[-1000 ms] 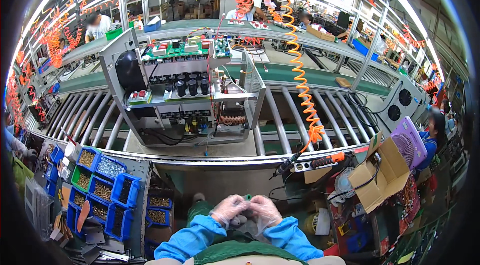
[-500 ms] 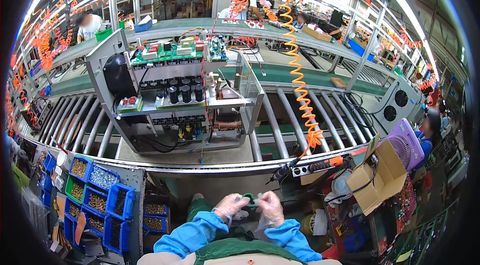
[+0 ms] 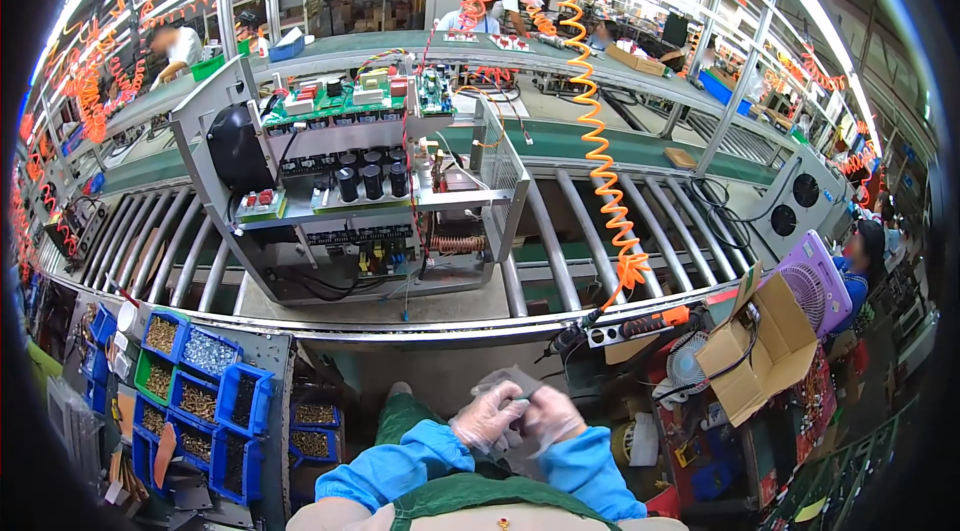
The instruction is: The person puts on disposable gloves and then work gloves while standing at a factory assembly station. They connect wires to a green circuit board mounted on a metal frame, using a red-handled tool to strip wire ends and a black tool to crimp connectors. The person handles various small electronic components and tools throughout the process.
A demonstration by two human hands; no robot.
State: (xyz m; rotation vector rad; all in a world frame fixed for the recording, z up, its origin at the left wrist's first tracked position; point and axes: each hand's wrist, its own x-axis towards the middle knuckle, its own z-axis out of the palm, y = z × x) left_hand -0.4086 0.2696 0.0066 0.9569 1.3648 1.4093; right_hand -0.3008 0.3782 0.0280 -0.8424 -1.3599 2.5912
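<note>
My left hand (image 3: pixel 488 415), in a clear plastic glove, is closed with its fingers bent in front of my body. Close against it, my right hand (image 3: pixel 552 417), gloved alike, is closed too. A thin greyish sheet (image 3: pixel 508 380), like plastic film, sticks up behind the fingers. A speck of dark green shows between the fingertips; most of what they grip is hidden. Beyond the hands, an open metal chassis (image 3: pixel 400 296) with green circuit boards (image 3: pixel 335 111) and black capacitors (image 3: pixel 372 183) stands on a board on the roller conveyor (image 3: pixel 548 246).
Blue bins (image 3: pixel 240 401) of screws and small parts sit at the left. A coiled orange hose (image 3: pixel 597 146) hangs over the rollers. A power screwdriver (image 3: pixel 568 339) lies at the conveyor's near edge. At right are an open cardboard box (image 3: pixel 765 356) and a purple fan (image 3: pixel 812 293).
Both hands have drawn together and shifted slightly right. The dark green loop that showed between them is now nearly covered by the fingers. The greyish sheet now stands up behind them.
</note>
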